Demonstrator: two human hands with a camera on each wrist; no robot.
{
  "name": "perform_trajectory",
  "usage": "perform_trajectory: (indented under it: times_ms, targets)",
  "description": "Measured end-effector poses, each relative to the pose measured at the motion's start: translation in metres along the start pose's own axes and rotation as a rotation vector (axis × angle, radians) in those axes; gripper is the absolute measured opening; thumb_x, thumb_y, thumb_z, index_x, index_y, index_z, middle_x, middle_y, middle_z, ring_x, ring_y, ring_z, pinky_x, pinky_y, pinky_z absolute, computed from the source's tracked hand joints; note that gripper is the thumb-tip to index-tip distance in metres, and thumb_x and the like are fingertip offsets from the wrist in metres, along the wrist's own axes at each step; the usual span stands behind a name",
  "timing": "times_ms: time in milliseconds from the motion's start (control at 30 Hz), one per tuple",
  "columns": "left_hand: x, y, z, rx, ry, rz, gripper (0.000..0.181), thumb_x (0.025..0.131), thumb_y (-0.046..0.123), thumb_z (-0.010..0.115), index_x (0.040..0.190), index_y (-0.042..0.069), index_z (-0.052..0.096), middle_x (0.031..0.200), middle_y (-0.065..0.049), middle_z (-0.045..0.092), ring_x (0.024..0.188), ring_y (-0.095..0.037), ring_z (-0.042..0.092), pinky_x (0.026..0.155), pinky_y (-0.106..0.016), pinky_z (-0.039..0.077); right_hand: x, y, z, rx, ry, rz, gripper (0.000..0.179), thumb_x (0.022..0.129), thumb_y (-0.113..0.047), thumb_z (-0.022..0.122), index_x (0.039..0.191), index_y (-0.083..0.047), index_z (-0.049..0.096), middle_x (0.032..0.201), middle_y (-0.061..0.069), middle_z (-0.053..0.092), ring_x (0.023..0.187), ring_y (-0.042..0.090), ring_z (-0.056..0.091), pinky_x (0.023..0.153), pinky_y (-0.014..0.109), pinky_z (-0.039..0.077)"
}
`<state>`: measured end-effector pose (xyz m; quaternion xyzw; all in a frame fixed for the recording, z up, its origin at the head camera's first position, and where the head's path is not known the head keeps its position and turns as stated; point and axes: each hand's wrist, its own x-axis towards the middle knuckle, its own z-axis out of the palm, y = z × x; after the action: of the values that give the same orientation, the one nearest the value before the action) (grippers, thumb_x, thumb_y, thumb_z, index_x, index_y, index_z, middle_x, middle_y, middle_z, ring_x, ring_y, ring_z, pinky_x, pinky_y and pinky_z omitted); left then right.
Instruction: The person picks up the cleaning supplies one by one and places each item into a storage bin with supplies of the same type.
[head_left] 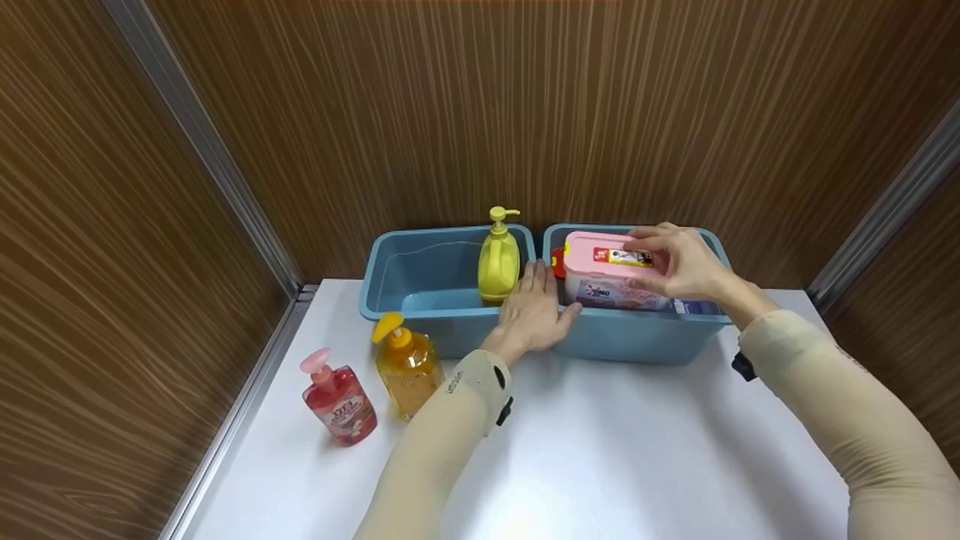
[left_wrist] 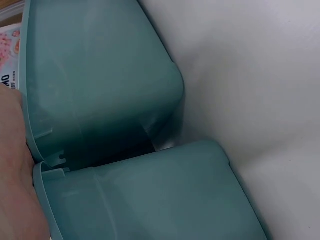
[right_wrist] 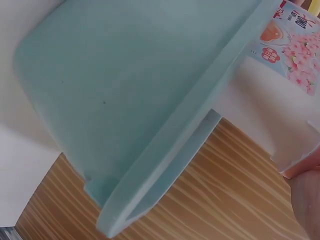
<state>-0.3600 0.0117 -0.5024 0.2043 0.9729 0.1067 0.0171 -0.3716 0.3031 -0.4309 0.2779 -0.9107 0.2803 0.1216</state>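
Red translucent plastic formed the pump bottle (head_left: pixel 341 405) nearest us, its label too small to read surely; just beyond stood an amber pump bottle with a yellow head (head_left: pixel 409 367). We saw the left hand (head_left: pixel 531 311), fingers extended and gripping nothing, at the adjoining rims of two blue plastic bins (head_left: pixel 630 337). Inside the right one, partly above its rim, sat a pink-lidded white rectangular box (head_left: pixel 600 262), long axis running left-right, lid upward. We read "OMO" on its blossom-printed front, facing us. The right hand (head_left: pixel 686 262) pinched its right end. Behind rose brown wood-grain panelling (head_left: pixel 450 112).
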Motion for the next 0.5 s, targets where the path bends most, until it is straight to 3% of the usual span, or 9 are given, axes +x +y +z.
perform_trajectory:
  times_ms: [233, 400, 500]
  targets:
    - [-0.0001, 0.0017, 0.0005, 0.001, -0.005, -0.004, 0.095, 0.114, 0.068, 0.033, 0.181, 0.005, 0.009, 0.192, -0.014, 0.005, 0.181, -0.033, 0.003, 0.148, -0.045, 0.010, -0.0005, 0.0013, 0.0032, 0.011, -0.019, 0.046, 0.063, 0.083, -0.029, 0.090, 0.142, -0.010, 0.078, 0.156, 0.022, 0.069, 0.125, 0.035, 0.063, 0.092, 0.043, 0.050]
    - [-0.0011, 0.0024, 0.0003, -0.001, 0.004, -0.001, 0.096, 0.113, 0.069, 0.033, 0.181, 0.005, 0.010, 0.192, -0.014, 0.006, 0.181, -0.032, 0.004, 0.148, -0.045, 0.010, -0.0031, 0.0020, 0.0031, 0.023, -0.036, 0.090, 0.065, 0.085, -0.034, 0.091, 0.144, -0.013, 0.078, 0.161, 0.019, 0.067, 0.139, 0.041, 0.061, 0.113, 0.066, 0.052]
    - [-0.0015, 0.0021, 0.0000, 0.001, 0.002, 0.000, 0.096, 0.113, 0.070, 0.033, 0.181, 0.006, 0.011, 0.192, -0.014, 0.005, 0.181, -0.032, 0.005, 0.148, -0.044, 0.009, -0.0038, 0.0023, 0.0034, 0.028, -0.046, 0.110, 0.066, 0.085, -0.036, 0.091, 0.145, -0.014, 0.077, 0.162, 0.018, 0.066, 0.140, 0.041, 0.059, 0.113, 0.071, 0.051]
